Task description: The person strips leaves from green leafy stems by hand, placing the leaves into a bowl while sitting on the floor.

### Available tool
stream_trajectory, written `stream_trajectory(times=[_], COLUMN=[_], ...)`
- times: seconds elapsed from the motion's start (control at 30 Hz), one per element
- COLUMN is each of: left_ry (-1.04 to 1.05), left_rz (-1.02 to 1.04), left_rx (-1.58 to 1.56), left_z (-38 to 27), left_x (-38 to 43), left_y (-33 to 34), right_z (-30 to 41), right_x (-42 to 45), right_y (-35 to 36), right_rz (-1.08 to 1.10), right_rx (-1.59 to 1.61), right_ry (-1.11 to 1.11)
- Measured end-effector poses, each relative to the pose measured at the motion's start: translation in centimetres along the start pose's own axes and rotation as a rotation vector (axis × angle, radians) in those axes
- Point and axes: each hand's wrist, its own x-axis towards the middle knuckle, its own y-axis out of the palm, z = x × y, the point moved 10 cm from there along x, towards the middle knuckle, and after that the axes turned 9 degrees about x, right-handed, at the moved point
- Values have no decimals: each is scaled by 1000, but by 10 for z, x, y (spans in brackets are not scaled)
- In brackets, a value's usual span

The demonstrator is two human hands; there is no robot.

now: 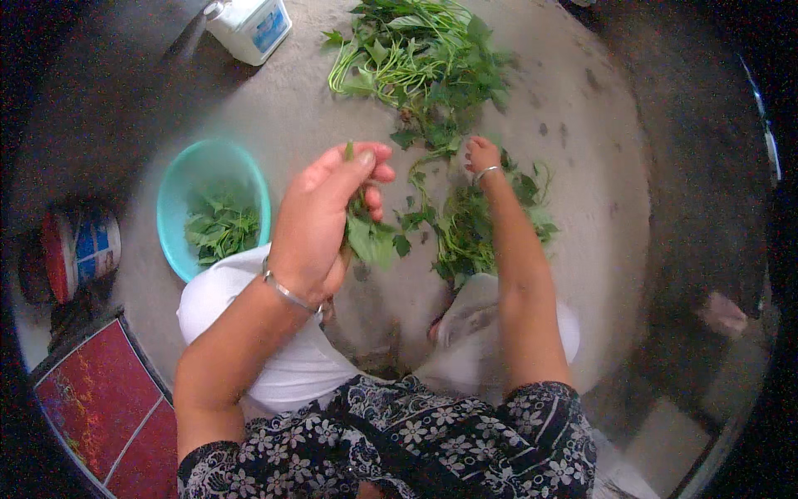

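Observation:
My left hand [324, 212], a metal bangle on its wrist, is closed around a few green leaves [372, 238] that hang below its fingers. Farther forward and to the right, my right hand [483, 155] reaches over the floor beside leafy stems; its fingers are curled, and whether they hold anything is unclear. A large heap of long-stemmed greens [424, 56] lies at the top. A looser heap of leafy stems [464, 231] lies partly under my right forearm. At the left, a turquoise plastic basin [163, 218] holds picked leaves [224, 227].
A white plastic jug [249, 31] with a blue label stands at the upper left. A plastic bucket [93, 246] is at the far left, above a red panel [100, 399] with pale lines. My white-clad knees flank the concrete floor [386, 299] before me.

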Motion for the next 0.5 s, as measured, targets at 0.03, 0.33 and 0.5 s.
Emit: stream_trajectory(times=[0.03,0.33,0.5], left_ry=[-1,-95,-70], left_rz=[3,-25,-33], left_rx=[-1,-27,-41], left_z=[-3,-7,-11], left_x=[-3,-10,-6], left_y=[2,-10,-13], right_z=[-1,6,10], right_x=[6,14,37], right_y=[-2,11,52], right_rz=[-3,-165,73], right_rx=[0,46,-476], right_ry=[1,130,-291])
